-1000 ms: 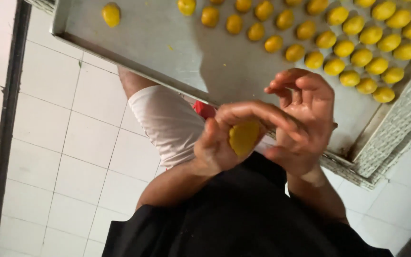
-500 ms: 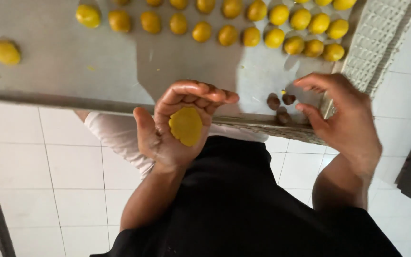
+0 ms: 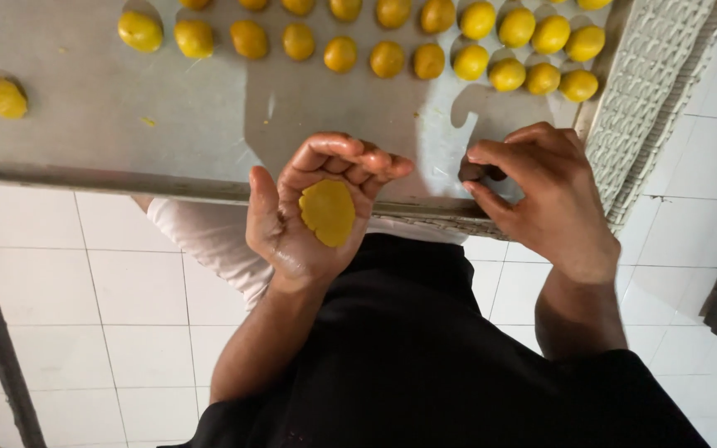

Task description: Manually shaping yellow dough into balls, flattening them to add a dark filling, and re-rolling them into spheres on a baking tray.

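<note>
1. the left hand (image 3: 304,216) is cupped half open, palm up, just off the near edge of the grey metal surface (image 3: 85,124); a flat round disc of yellow dough (image 3: 328,212) lies in its palm.
2. the right hand (image 3: 541,195) rests at the near right corner, fingertips pinched on a small dark brown ball (image 3: 471,171).
3. rows of yellow dough balls (image 3: 387,58) line the far edge; one lone yellow ball (image 3: 3,97) sits by the left edge.
4. a woven white mat (image 3: 665,75) lies beside the right edge.

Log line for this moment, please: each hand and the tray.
left hand: cupped, flat yellow dough disc in palm | right hand: pinching dark filling ball at tray edge | tray: rows of yellow balls
</note>
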